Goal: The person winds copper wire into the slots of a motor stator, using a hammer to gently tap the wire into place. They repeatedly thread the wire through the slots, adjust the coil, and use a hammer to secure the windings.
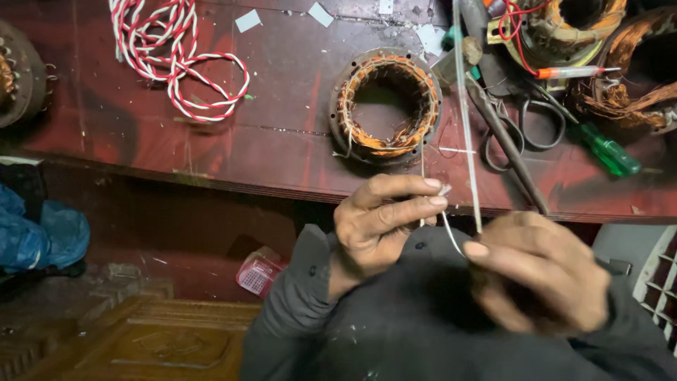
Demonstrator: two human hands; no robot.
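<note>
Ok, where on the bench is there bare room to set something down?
Bare bench lies between the red-and-white cord and the stator ring, and along the front edge left of the left hand. The right end is crowded: scissors, green screwdriver, copper coils.

Round motor stator with orange copper windings (386, 106) on dark red wooden bench (282, 141); coiled red-and-white twisted cable (180, 53) far left of it; metal scissors (525, 130) and green-handled screwdriver (606, 152) to its right; blue plastic bag (35, 233) and small pink plastic basket (259, 271) below the bench
</note>
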